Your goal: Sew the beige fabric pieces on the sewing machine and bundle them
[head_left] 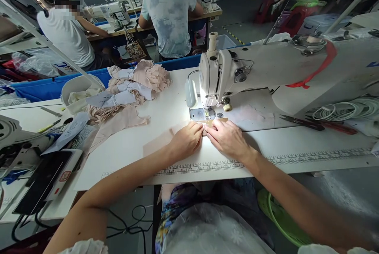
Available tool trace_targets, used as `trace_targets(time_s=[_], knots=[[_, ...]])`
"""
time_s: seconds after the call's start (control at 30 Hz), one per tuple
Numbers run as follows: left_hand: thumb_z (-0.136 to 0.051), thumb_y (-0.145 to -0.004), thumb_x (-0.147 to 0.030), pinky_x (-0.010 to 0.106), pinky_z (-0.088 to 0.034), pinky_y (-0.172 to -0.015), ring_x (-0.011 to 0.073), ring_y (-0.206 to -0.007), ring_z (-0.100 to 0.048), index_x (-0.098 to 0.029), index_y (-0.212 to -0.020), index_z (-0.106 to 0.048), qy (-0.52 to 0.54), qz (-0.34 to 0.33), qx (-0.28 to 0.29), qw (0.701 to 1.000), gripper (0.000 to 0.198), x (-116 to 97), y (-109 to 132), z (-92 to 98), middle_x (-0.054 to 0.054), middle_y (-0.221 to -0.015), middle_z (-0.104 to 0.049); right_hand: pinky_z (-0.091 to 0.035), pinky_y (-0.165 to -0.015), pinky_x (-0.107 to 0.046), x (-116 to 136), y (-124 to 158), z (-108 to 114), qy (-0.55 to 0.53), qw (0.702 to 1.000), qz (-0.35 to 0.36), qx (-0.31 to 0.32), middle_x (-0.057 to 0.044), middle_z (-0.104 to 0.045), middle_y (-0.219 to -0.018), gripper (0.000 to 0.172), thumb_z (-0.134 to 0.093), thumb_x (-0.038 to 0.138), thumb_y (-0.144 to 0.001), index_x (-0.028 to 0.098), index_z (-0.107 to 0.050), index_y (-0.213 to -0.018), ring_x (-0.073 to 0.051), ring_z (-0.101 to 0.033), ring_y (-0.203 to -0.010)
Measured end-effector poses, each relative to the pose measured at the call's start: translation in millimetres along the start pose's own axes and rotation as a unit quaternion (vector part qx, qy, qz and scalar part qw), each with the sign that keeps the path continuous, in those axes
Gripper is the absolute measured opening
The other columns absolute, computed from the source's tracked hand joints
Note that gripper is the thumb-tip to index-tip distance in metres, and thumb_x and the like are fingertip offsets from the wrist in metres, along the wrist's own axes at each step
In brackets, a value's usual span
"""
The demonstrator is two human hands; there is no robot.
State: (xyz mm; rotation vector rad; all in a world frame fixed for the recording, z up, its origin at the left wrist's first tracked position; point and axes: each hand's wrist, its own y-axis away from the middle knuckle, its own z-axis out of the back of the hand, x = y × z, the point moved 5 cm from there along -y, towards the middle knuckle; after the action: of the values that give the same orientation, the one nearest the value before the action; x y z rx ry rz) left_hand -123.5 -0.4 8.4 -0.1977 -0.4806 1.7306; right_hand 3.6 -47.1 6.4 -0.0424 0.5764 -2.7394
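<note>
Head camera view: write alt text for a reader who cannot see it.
Left hand and right hand press a pale beige fabric piece flat on a white table, fingertips meeting just in front of a white industrial sewing machine. A heap of beige fabric pieces lies to the left, red-handled scissors to the right.

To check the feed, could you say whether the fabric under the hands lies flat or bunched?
Flat: the fabric lies smooth on the table, left hand and right hand resting on its edge.

bright, even indoor light | lamp glow at needle | wide-angle bending at edges | faces blurred
</note>
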Motion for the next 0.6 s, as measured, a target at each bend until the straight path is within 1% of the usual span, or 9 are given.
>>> trace_targets(time_s=[0.07,0.13,0.3,0.43,0.6], knots=[[-0.033,-0.104,-0.013,0.037,-0.061,-0.09,0.0238,-0.098,-0.067,-0.002,-0.112,-0.068,-0.005,0.001,-0.008,1.0,0.037,0,3,-1.9,0.018,-0.107,-0.072,-0.029,-0.068,-0.033,-1,-1,1,-0.006,1.0,0.001,0.005,-0.007,-0.058,-0.083,0.036,-0.039,0.02,-0.108,0.015,-0.074,-0.102,-0.019,-0.045,-0.072],[-0.034,-0.103,-0.013,0.038,-0.061,-0.091,0.0248,-0.1,-0.067,-0.002,-0.114,-0.068,-0.003,0.008,-0.001,1.0,0.037,3,3,-5.7,0.018,-0.107,-0.072,-0.03,-0.068,-0.033,-4,-1,1,-0.012,1.0,-0.007,0.008,-0.008,-0.06,-0.086,0.036,-0.04,0.021,-0.108,0.014,-0.075,-0.106,-0.019,-0.046,-0.071],[-0.037,-0.101,-0.013,0.04,-0.061,-0.092,0.0252,-0.101,-0.067,-0.007,-0.108,-0.069,0.009,0.036,0.037,0.999,0.034,16,-8,-19.1,0.017,-0.109,-0.071,-0.034,-0.071,-0.033,-31,2,0,-0.008,0.997,-0.08,-0.017,-0.009,-0.064,-0.093,0.035,-0.043,0.02,-0.105,0.015,-0.074,-0.121,-0.02,-0.053,-0.075],[-0.037,-0.102,-0.015,0.04,-0.06,-0.093,0.0252,-0.103,-0.067,-0.008,-0.106,-0.069,0.03,0.051,0.056,0.997,0.032,25,-18,-26.7,0.019,-0.113,-0.07,-0.038,-0.075,-0.034,-45,6,-3,-0.014,0.995,-0.095,-0.03,-0.01,-0.066,-0.098,0.036,-0.042,0.022,-0.105,0.015,-0.075,-0.12,-0.022,-0.058,-0.081],[-0.038,-0.101,-0.016,0.039,-0.059,-0.092,0.0256,-0.103,-0.066,-0.01,-0.105,-0.069,0.043,0.063,0.062,0.995,0.032,29,-22,-29.2,0.019,-0.114,-0.069,-0.041,-0.078,-0.035,-47,8,-3,-0.02,0.994,-0.107,-0.022,-0.011,-0.068,-0.102,0.037,-0.041,0.024,-0.106,0.017,-0.075,-0.116,-0.023,-0.061,-0.083]])
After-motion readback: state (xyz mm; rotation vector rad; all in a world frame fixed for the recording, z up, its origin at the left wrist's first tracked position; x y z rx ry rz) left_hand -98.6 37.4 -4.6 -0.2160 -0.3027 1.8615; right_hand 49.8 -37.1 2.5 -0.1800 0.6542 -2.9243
